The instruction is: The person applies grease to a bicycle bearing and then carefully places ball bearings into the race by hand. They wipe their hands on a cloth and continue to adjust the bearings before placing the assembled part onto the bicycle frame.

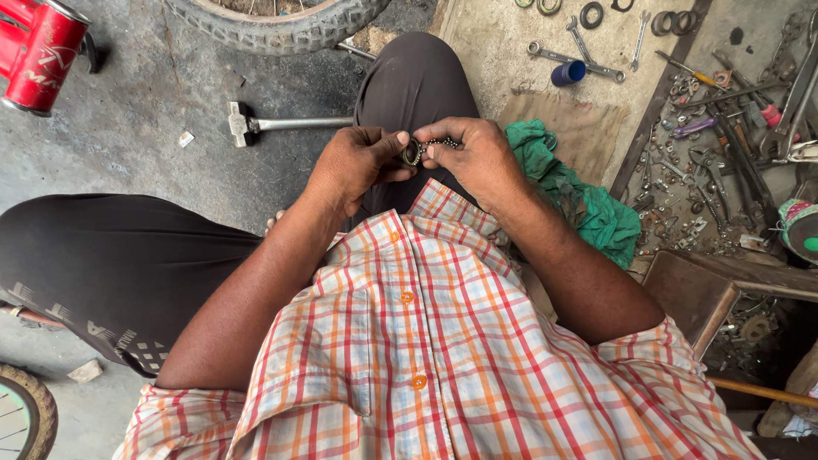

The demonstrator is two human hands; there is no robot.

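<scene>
1. Right now both hands meet at frame centre, over the knee in dark trousers (pixel 413 81). Left hand (pixel 354 162) pinches a small round metal ring with bearing balls (pixel 412 153) between thumb and fingertips; grip is closed on the ring.
2. Right hand (pixel 477 158) is at 3 o'clock of the ring, touching it, fingers curled around a short string of small dark steel balls (pixel 443 143) running off the ring. Clenched on that; how firm, cannot tell.
3. Ring sits in the air just above the lap, between the two thumbs, not resting on anything.
4. Around: crumpled green cloth rag (pixel 588 200) at 3 o'clock, just beside the right wrist. Steel hammer with grey metal handle (pixel 281 124) at 10 o'clock on the concrete floor (pixel 153 119). Knobbly black bicycle tyre (pixel 281 25) at 12 o'clock. Red metal cylinder (pixel 38 51) at 10 o'clock, far corner.
5. At 1–2 o'clock: silver combination spanners (pixel 575 60), blue plastic cap (pixel 567 73), wooden tray of mixed nuts, bits and hand tools (pixel 716 170).
6. Risks, judged: the balls are tiny and look greasy, so a slack pinch could let them fall into the lap or onto the floor and roll away.
7. Gritty floor; a dropped ball would likely pick up dirt. Twisting the ring could spring the cage and scatter balls.
</scene>
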